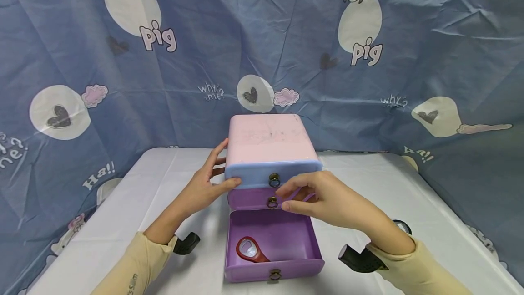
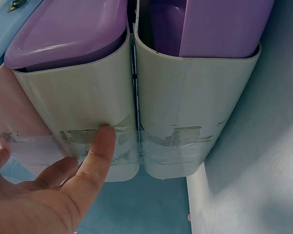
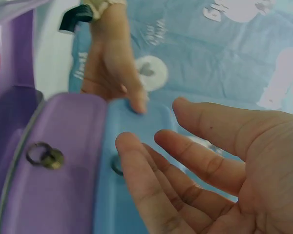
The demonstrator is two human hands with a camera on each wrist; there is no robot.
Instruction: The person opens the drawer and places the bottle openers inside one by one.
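Note:
A small three-drawer storage box (image 1: 270,138) with a pink top stands on the white table. Its top drawer has a blue front (image 1: 251,175), and the middle one a purple front (image 1: 249,199); both look closed. The bottom purple drawer (image 1: 282,236) is pulled out, and a red-framed magnifying glass (image 1: 248,248) lies inside. My left hand (image 1: 204,188) rests against the box's left side, thumb on the blue front's corner; its outstretched fingers touch the side in the left wrist view. My right hand (image 1: 327,199) hovers before the middle drawer's ring pull (image 1: 272,202), fingers loosely bent and holding nothing.
White cloth (image 1: 196,258) covers the table around the box. A blue patterned curtain (image 1: 262,49) hangs close behind. Part of a dark round object (image 1: 402,226) shows beyond the right forearm. Black devices (image 1: 360,258) are strapped at both wrists.

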